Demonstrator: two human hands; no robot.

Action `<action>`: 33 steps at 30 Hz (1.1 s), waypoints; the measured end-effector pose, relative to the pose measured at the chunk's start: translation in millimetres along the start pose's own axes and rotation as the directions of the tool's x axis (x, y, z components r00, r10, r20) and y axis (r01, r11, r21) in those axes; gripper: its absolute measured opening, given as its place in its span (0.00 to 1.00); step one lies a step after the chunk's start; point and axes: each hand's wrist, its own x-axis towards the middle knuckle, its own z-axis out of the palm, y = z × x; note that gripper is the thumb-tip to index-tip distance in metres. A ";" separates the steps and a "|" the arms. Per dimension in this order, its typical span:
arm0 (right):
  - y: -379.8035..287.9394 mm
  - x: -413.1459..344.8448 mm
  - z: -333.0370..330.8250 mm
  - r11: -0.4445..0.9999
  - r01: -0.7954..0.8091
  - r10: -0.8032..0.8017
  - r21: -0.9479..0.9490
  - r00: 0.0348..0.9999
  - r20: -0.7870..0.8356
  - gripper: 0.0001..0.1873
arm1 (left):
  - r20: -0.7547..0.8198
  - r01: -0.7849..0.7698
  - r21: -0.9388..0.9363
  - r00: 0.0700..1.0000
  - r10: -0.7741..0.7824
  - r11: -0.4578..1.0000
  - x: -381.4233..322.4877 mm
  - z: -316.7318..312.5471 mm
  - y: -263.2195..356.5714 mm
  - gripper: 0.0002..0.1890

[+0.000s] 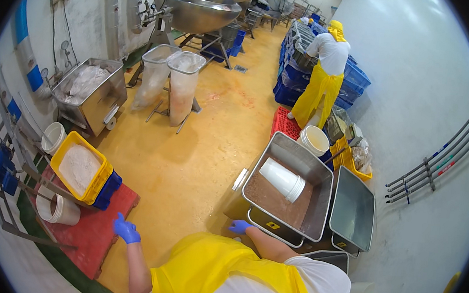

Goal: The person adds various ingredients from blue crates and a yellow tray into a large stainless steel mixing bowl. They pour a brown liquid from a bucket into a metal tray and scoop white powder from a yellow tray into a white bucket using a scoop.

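Observation:
My left hand point(127, 230), in a blue glove, hangs beside a red pallet point(104, 223) with one finger extended and nothing in it. On the pallet, a yellow crate point(97, 166) of pale powder sits on a blue crate point(109, 192). My right hand point(239, 226), also gloved, appears empty and is low beside a steel tub cart point(251, 193). Brownish material point(269, 201) covers the cart's bottom. White plastic buckets point(282, 179), apparently nested, lie on their side on that material.
A second steel cart point(351, 205) stands right of the tub. A person in a yellow apron point(324, 79) bends over stacked crates point(297, 60). Bag stands point(183, 88), a steel cart with pale contents point(90, 110) and a large kettle point(195, 9) are farther off. A white bucket point(58, 209) rests on the pallet.

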 end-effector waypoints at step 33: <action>91.6 -49.9 80.3 0.867 -0.391 0.394 0.309 0.917 0.057 0.25 | 0.364 -0.290 0.931 0.744 -0.561 0.220 32.2 -134.1 -167.0 0.21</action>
